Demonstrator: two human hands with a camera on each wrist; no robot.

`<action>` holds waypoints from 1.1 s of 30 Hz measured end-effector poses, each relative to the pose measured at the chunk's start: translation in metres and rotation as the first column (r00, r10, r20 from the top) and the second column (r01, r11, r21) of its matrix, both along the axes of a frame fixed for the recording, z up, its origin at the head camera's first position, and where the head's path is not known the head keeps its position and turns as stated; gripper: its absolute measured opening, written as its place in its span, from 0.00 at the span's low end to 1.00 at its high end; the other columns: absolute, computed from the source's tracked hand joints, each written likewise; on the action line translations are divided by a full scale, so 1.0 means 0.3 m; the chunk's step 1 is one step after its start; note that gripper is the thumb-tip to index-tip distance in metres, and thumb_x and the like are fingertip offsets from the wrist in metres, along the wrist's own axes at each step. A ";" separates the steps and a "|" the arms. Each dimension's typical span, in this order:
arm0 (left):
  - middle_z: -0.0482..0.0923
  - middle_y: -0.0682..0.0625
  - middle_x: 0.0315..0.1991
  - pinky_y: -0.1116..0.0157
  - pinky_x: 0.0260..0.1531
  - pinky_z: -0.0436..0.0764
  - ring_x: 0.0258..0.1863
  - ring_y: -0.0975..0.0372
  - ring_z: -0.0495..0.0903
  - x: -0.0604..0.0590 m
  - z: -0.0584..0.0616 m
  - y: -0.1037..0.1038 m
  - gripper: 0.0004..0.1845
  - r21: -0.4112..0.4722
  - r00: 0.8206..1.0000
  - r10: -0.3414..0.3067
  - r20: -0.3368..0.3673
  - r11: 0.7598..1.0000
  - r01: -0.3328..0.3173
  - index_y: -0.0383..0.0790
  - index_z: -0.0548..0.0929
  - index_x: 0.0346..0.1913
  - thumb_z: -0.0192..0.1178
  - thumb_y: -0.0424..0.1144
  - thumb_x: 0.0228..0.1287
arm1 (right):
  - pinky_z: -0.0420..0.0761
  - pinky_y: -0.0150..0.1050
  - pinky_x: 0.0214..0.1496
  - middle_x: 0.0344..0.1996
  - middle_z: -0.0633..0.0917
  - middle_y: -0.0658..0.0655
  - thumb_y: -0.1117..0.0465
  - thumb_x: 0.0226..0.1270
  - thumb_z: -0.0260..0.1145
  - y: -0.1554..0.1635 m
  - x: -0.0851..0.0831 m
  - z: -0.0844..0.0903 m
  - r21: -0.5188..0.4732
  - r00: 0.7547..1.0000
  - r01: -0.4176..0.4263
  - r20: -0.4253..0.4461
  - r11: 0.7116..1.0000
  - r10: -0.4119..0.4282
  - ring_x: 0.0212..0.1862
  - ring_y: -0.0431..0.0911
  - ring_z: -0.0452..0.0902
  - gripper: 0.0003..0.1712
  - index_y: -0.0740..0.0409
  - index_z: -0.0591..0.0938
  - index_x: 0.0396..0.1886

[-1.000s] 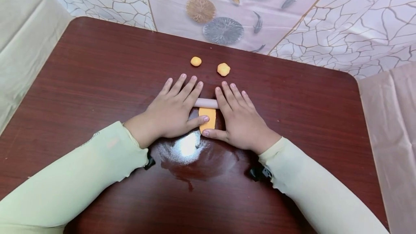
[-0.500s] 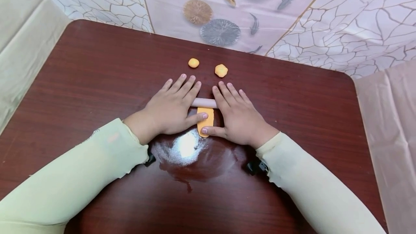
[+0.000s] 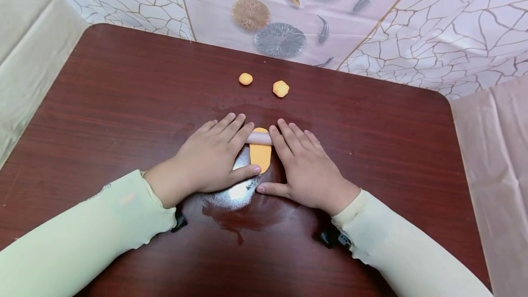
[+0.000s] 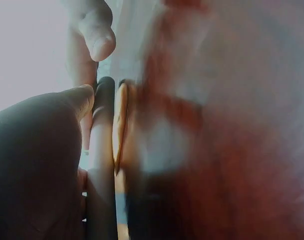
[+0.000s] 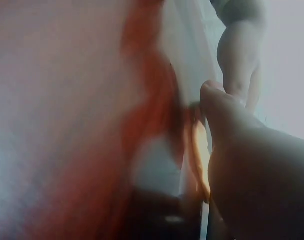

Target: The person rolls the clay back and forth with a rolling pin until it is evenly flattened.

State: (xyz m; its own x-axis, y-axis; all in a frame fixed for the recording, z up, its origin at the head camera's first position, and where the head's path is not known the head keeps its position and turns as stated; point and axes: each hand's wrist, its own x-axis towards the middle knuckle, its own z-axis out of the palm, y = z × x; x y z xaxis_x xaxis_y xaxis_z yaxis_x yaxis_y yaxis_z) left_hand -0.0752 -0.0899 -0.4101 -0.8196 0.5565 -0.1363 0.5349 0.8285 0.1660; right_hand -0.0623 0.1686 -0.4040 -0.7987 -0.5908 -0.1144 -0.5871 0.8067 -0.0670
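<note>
— Dough (image 3: pixel 260 156), where is it?
— Flat, smooth orange strip under the pale round rolling pin (image 3: pixel 260 138), which I press with my left hand (image 3: pixel 210 159) and right hand (image 3: pixel 303 168), fingers straight, together.
— Beyond the pin?
— Two lumpy orange balls (image 3: pixel 281 88) on glossy wood table (image 3: pixel 123 104).

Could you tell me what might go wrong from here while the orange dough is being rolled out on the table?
The dough strip lies on the bare wooden table, so it may stick or tear when lifted. Both thumbs sit close to its near end and could dent it. The left hand and right hand cover the ends of the small roller, leaving only its middle on the dough, so uneven pressure might thin one side.
</note>
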 end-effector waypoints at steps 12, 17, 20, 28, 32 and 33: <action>0.55 0.46 0.85 0.44 0.81 0.56 0.85 0.50 0.53 0.095 0.023 -0.021 0.56 0.002 0.999 -0.047 -0.013 0.999 0.047 0.47 0.51 0.86 0.39 0.82 0.67 | 0.52 0.60 0.85 0.86 0.52 0.60 0.10 0.58 0.50 0.016 0.093 0.001 0.005 0.998 -0.039 -0.049 0.999 0.040 0.85 0.60 0.49 0.71 0.53 0.49 0.87; 0.60 0.46 0.83 0.45 0.80 0.61 0.84 0.50 0.58 0.129 0.029 -0.032 0.55 0.018 0.998 -0.062 -0.021 0.998 0.063 0.47 0.54 0.86 0.42 0.81 0.68 | 0.53 0.60 0.85 0.86 0.53 0.60 0.10 0.58 0.50 0.016 0.132 0.008 0.011 0.998 -0.048 -0.044 0.999 0.049 0.85 0.59 0.49 0.72 0.53 0.50 0.87; 0.60 0.47 0.83 0.45 0.79 0.61 0.84 0.51 0.58 0.152 0.031 -0.039 0.54 0.021 0.998 -0.066 -0.023 0.998 0.066 0.48 0.55 0.85 0.45 0.80 0.68 | 0.54 0.61 0.84 0.86 0.51 0.60 0.11 0.58 0.51 0.015 0.160 0.009 0.007 0.998 -0.049 -0.037 0.999 0.050 0.86 0.59 0.48 0.71 0.53 0.49 0.87; 0.61 0.47 0.83 0.44 0.78 0.63 0.83 0.50 0.60 0.202 0.047 -0.045 0.52 0.039 0.995 -0.084 -0.061 0.995 0.087 0.46 0.59 0.84 0.52 0.77 0.68 | 0.56 0.63 0.83 0.87 0.49 0.59 0.13 0.58 0.56 0.025 0.226 0.003 0.008 0.997 -0.035 -0.063 0.999 0.035 0.86 0.59 0.47 0.71 0.55 0.50 0.87; 0.63 0.46 0.82 0.44 0.78 0.65 0.82 0.49 0.62 0.217 0.045 -0.047 0.52 0.052 0.992 -0.088 -0.089 0.994 0.093 0.44 0.61 0.83 0.53 0.76 0.68 | 0.54 0.62 0.84 0.87 0.49 0.59 0.13 0.58 0.56 0.021 0.240 0.001 0.011 0.997 -0.032 -0.064 0.999 0.033 0.86 0.58 0.46 0.72 0.55 0.50 0.87; 0.63 0.46 0.82 0.44 0.78 0.65 0.82 0.49 0.62 0.220 0.044 -0.047 0.52 0.056 0.991 -0.090 -0.096 0.994 0.095 0.44 0.61 0.83 0.53 0.76 0.68 | 0.54 0.62 0.84 0.87 0.50 0.59 0.13 0.58 0.57 0.020 0.243 0.001 0.013 0.997 -0.033 -0.066 0.999 0.034 0.86 0.58 0.47 0.72 0.55 0.50 0.87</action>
State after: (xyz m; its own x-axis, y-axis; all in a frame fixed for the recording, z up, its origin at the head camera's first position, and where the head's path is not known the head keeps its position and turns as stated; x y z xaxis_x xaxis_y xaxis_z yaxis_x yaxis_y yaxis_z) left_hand -0.0092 -0.1041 -0.3969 -0.7717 0.6355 -0.0256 0.6243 0.7646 0.1602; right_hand 0.0106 0.1745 -0.4037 -0.7847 -0.6160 -0.0694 -0.6164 0.7872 -0.0177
